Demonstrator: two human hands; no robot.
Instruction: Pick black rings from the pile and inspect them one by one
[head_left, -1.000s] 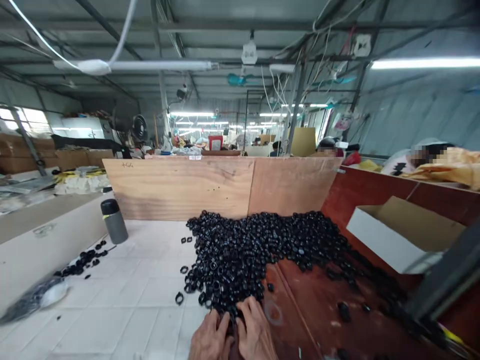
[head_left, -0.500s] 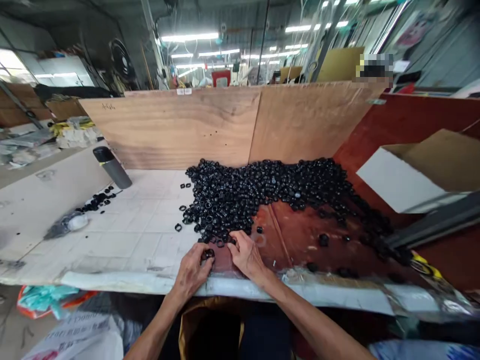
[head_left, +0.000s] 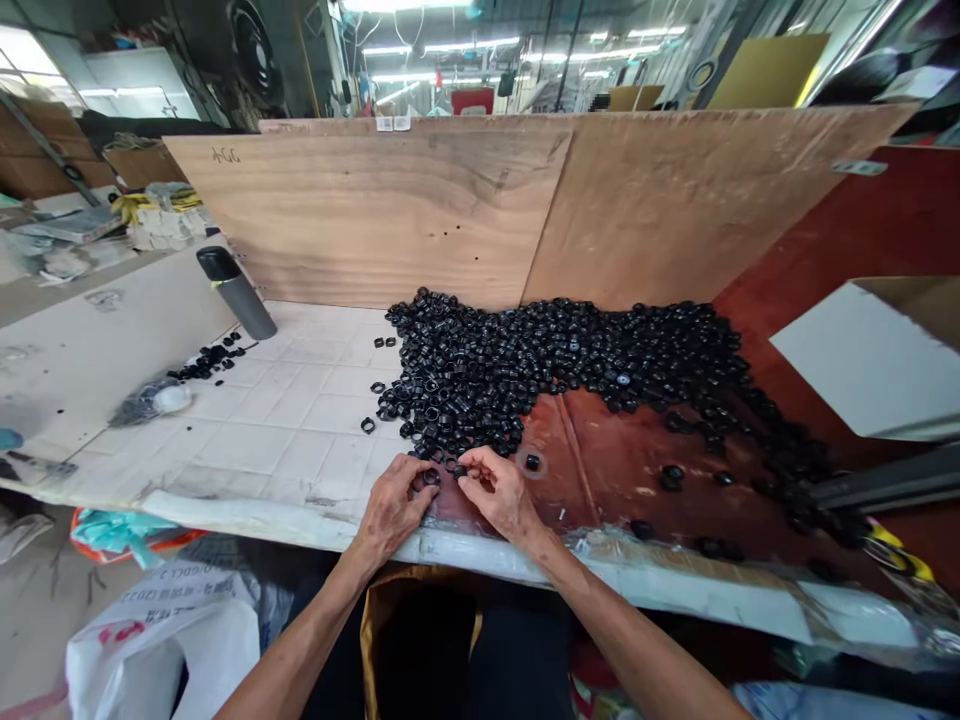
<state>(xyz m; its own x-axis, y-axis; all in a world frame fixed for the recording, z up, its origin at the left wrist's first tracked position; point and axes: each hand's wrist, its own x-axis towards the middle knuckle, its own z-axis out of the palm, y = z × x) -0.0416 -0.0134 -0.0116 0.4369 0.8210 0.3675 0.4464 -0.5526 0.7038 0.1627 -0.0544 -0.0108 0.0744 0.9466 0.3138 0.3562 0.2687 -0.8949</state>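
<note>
A wide heap of small black ring-shaped parts (head_left: 480,370) lies across the middle of the table. At its near edge, my left hand (head_left: 394,502) has its fingers curled round a black ring (head_left: 430,478). Just to the right, my right hand (head_left: 499,492) pinches a small black part (head_left: 460,470) between thumb and fingers. The two hands are close together but apart. A single black piece (head_left: 532,462) lies on the red surface right of my right hand.
A grey bottle (head_left: 246,305) stands at the left near a plastic bag (head_left: 146,402). Wooden boards (head_left: 375,215) wall the back. At the right are a white carton (head_left: 870,360) and a yellow-handled tool (head_left: 896,550). An open bag (head_left: 367,640) hangs below the table edge.
The view has shifted, so the table sits slightly higher in the picture. My right hand's fingers now pinch a part, clearer to see than before; my left hand still holds a ring.
</note>
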